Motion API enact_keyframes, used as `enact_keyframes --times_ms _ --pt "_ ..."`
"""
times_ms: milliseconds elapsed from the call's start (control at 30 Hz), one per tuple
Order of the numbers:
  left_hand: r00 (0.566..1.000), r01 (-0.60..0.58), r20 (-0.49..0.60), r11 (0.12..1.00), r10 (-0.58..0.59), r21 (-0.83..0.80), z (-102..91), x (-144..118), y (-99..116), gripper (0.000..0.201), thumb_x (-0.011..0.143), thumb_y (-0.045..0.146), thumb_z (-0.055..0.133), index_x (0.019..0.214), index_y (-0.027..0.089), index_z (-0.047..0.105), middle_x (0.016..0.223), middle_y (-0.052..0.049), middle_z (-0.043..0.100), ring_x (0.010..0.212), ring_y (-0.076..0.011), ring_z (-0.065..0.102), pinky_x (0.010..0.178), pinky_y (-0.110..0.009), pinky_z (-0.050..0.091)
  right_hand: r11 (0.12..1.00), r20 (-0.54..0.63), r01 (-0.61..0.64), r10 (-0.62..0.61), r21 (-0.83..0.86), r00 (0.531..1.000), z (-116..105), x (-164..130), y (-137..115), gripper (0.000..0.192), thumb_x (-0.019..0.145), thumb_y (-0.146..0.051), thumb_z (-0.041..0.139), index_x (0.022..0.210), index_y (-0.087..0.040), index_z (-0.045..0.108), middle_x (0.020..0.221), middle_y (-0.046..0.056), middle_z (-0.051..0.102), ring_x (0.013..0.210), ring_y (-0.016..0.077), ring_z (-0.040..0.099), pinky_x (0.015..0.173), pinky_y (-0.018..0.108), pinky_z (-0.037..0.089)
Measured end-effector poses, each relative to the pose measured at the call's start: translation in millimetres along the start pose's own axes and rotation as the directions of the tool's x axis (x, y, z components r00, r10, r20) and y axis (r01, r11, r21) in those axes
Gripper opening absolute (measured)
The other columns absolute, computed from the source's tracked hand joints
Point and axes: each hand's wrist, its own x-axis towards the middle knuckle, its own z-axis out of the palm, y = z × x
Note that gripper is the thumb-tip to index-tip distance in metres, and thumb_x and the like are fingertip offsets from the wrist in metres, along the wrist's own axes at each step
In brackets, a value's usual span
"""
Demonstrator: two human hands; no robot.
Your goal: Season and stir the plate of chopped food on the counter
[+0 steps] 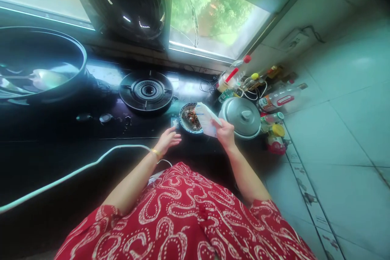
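My right hand point(226, 133) grips a whitish plastic bag point(206, 118), whose mouth tilts over a blue-rimmed bowl point(183, 124). In that bowl lie dark and reddish bits that look like dried spices point(192, 118); the bag hides its right side. My left hand point(168, 139) is just left of the bowl, fingers stretched and apart, with nothing in it. What the bag contains I cannot make out.
A gas burner point(148, 90) sits left of the bowl. Further left stands a large wok point(82, 63) with a ladle in it. A lidded pot point(240, 115) stands close to my right hand. Several bottles point(276, 99) line the tiled wall. A white hose point(100, 160) crosses at left.
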Motion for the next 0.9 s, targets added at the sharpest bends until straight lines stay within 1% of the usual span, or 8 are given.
enact_keyframes --times_ms 100,200,267,333,400,533,700,900 --pt "0.993 -0.03 -0.112 0.999 0.028 -0.02 -49.6 -32 0 0.038 0.091 0.019 0.06 0.128 0.01 0.055 0.092 -0.013 0.073 0.072 -0.0192 0.074 0.067 -0.028 0.059 0.997 0.041 -0.04 0.043 -0.059 0.998 15 14 -11 0.046 0.089 -0.056 0.055 0.082 -0.016 0.076 0.066 0.003 0.066 0.062 0.0156 0.056 0.058 0.024 0.038" --pt "0.974 -0.028 -0.228 0.998 0.015 -0.055 -94.0 -58 -7 0.03 0.09 0.016 0.061 0.119 0.01 0.058 0.088 -0.012 0.074 0.069 -0.0188 0.074 0.063 -0.027 0.059 0.995 0.007 -0.016 0.016 -0.096 1.0 27 24 -15 0.046 0.091 -0.054 0.053 0.085 -0.016 0.076 0.071 0.004 0.067 0.066 0.0155 0.055 0.06 0.024 0.037" --pt "0.957 -0.04 -0.289 0.996 0.014 -0.086 -117.8 -72 -12 0.027 0.089 0.014 0.061 0.116 0.01 0.058 0.085 -0.011 0.074 0.067 -0.0185 0.073 0.063 -0.027 0.059 0.983 0.028 -0.025 0.031 -0.183 0.999 33 27 -14 0.042 0.091 -0.05 0.053 0.079 -0.016 0.075 0.067 0.004 0.065 0.063 0.0144 0.051 0.06 0.023 0.034" --pt "0.94 -0.066 -0.34 0.992 0.026 -0.107 -137.0 -82 -16 0.026 0.087 0.013 0.061 0.114 0.011 0.059 0.084 -0.01 0.074 0.067 -0.0184 0.073 0.063 -0.027 0.059 0.96 0.067 -0.062 0.083 -0.272 0.994 38 28 -14 0.037 0.09 -0.043 0.055 0.073 -0.016 0.073 0.063 0.003 0.062 0.061 0.0134 0.047 0.059 0.024 0.03" --pt "0.922 -0.078 -0.387 0.991 0.029 -0.113 -152.4 -89 -19 0.025 0.087 0.012 0.06 0.112 0.011 0.06 0.084 -0.009 0.074 0.067 -0.0181 0.073 0.063 -0.027 0.059 0.946 0.081 -0.095 0.126 -0.309 0.989 40 27 -14 0.034 0.09 -0.04 0.055 0.074 -0.017 0.073 0.063 0.003 0.062 0.061 0.0135 0.047 0.059 0.024 0.029" --pt "0.899 -0.083 -0.437 0.989 0.021 -0.123 -177.0 -94 -23 0.017 0.09 0.011 0.055 0.106 0.011 0.06 0.083 -0.01 0.073 0.066 -0.0173 0.073 0.062 -0.026 0.06 0.951 0.063 -0.1 0.124 -0.294 0.99 45 25 -19 0.035 0.093 -0.042 0.052 0.086 -0.017 0.076 0.073 0.005 0.067 0.067 0.0159 0.053 0.062 0.025 0.032" --pt "0.873 -0.101 -0.486 0.986 0.026 -0.13 -203.2 -98 -28 0.016 0.092 0.01 0.052 0.106 0.011 0.061 0.082 -0.009 0.073 0.067 -0.0173 0.074 0.061 -0.026 0.061 0.918 0.09 -0.159 0.205 -0.362 0.975 51 22 -19 0.033 0.092 -0.039 0.054 0.081 -0.017 0.075 0.071 0.006 0.066 0.067 0.0165 0.051 0.063 0.026 0.031" --pt "0.857 -0.099 -0.516 0.987 0.018 -0.13 -223.7 -103 -36 0.016 0.092 0.008 0.052 0.105 0.012 0.061 0.081 -0.008 0.073 0.067 -0.0176 0.074 0.061 -0.026 0.061 0.945 0.027 -0.18 0.194 -0.273 0.981 51 16 -15 0.037 0.091 -0.046 0.052 0.082 -0.017 0.073 0.069 0.004 0.063 0.066 0.0163 0.051 0.063 0.026 0.032"
